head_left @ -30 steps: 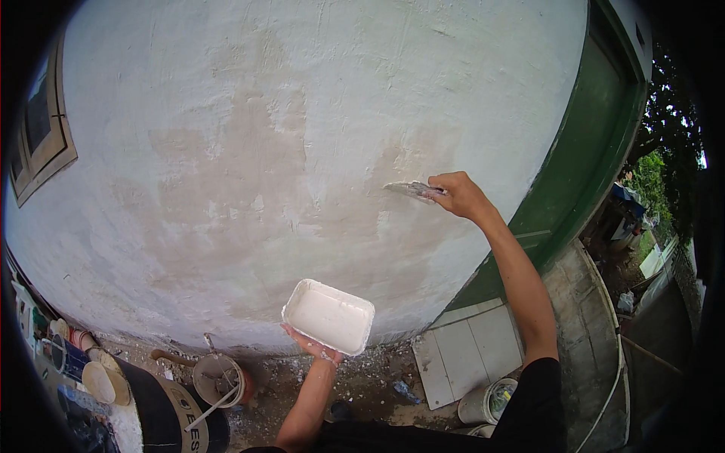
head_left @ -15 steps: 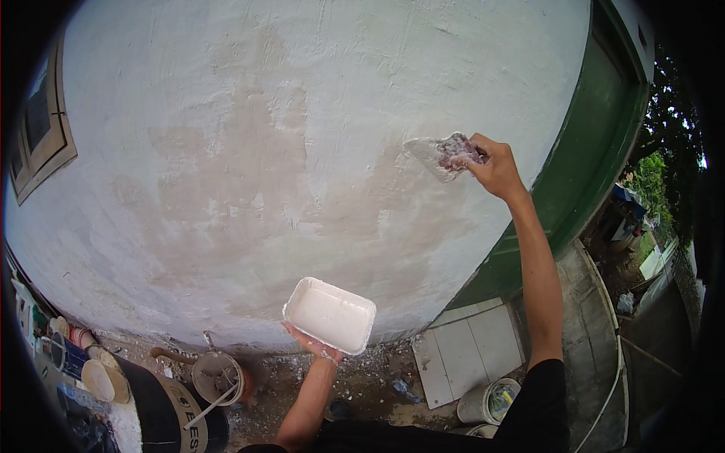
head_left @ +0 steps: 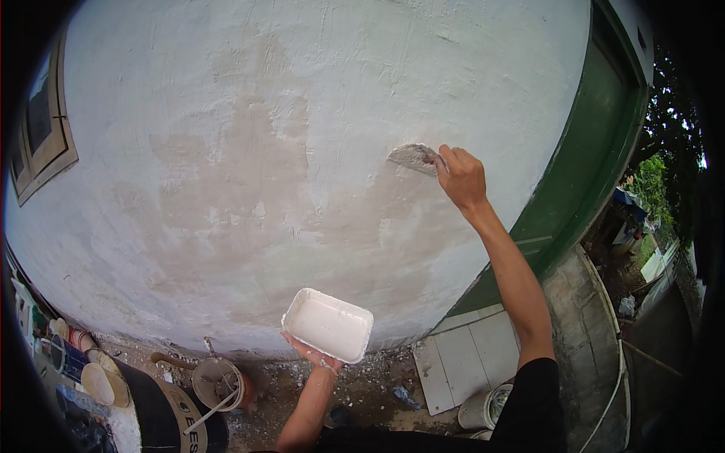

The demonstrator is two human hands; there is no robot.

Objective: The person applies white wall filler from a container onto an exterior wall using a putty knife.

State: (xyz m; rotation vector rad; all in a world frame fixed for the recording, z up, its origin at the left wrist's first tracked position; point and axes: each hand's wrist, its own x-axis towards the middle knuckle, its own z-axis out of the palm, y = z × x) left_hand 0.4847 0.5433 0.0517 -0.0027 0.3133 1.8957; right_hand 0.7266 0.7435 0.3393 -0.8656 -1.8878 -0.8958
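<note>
My right hand (head_left: 462, 177) grips a putty knife (head_left: 414, 157) by its short handle, its wide blade coated in whitish paste and held at the wall, right of centre. Whether the whole blade edge touches the wall I cannot tell. Low in the middle, my left hand (head_left: 316, 353) supports a white rectangular tub (head_left: 328, 325) from below, its fingers curled at the near left side. White paste coats the inside of the tub, and smears mark the hand. The white wall (head_left: 355, 68) has rough, beige-pink patches across its middle.
A green door (head_left: 578, 151) stands at the right, a wooden-framed window (head_left: 47, 136) at the far left. Below lie a paste-stained bucket (head_left: 215, 377) with a stick, a dark drum (head_left: 155, 411), pale tiles (head_left: 468, 359) and another bucket (head_left: 476, 408). White crumbs litter the ground.
My right hand has moved left and slightly down, and the putty knife has turned, its blade now lying flatter along the wall. My left hand has lowered the tub slightly.
</note>
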